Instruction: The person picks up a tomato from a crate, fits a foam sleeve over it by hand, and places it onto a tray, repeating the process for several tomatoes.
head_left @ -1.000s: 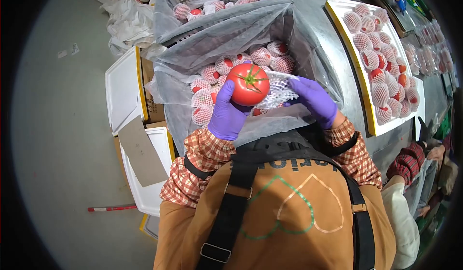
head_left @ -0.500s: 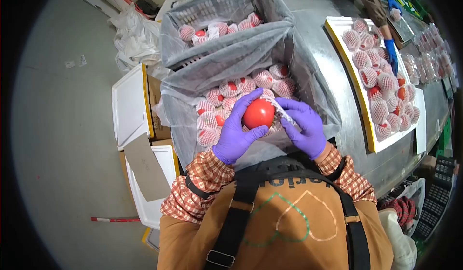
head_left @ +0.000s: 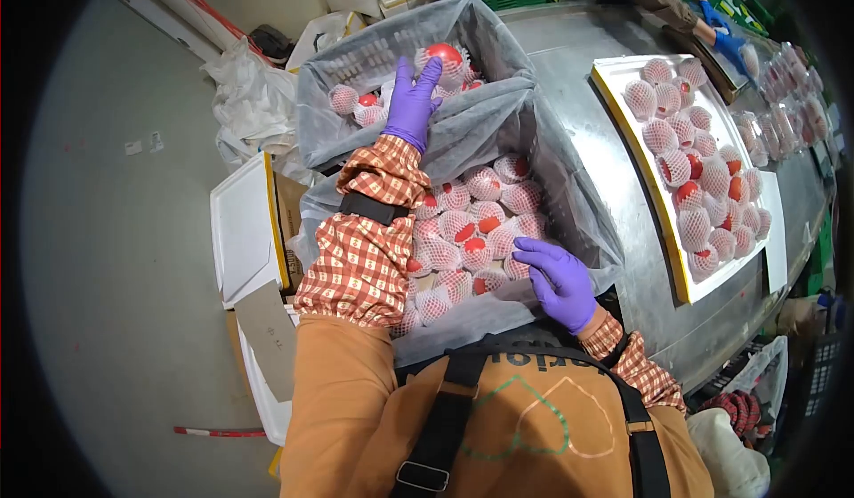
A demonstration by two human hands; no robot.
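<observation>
My left hand, in a purple glove, reaches into the far lined crate. Its fingers are spread at the left side of a large red tomato, which sits in a white foam net with its top bare. Whether they still touch it is hard to tell. My right hand, gloved alike, hovers over the near right part of the closer lined crate. Its fingers are stretched out and hold nothing. Beneath lie several netted tomatoes.
On the metal table at right, a white foam tray holds several netted tomatoes. Beyond it, a co-worker's blue-gloved hand is near clear packs. White foam boxes stand left of the crates.
My left hand has moved from the near crate to the far one, bringing the netted tomato there. My right hand has come off the net and drawn slightly toward me. The co-worker's hand left the tray.
</observation>
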